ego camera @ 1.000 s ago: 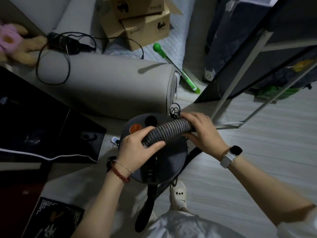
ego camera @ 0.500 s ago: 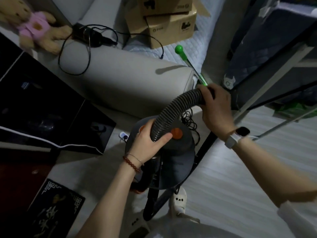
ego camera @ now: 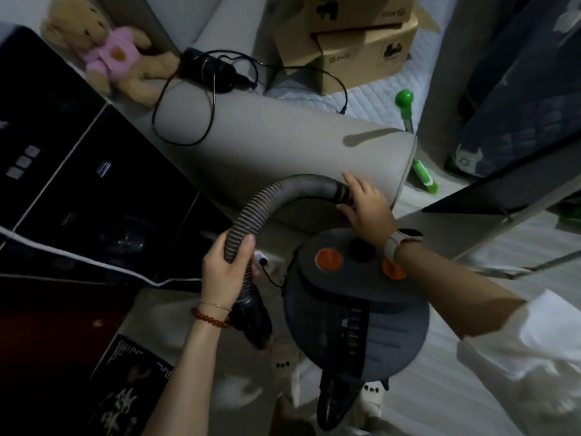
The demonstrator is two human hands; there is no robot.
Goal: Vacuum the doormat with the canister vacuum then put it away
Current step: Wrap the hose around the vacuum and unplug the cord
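I count two hands, left hand and right hand, on one hose; one canister vacuum with two orange buttons, two cardboard boxes, one teddy bear.

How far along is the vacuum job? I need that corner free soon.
Done: no doormat shows, so vacuuming cannot be judged. In hand: the left hand grips the grey ribbed hose near its black end, the right hand holds its other end. Left: the round grey canister vacuum stands on the floor, not yet stowed.
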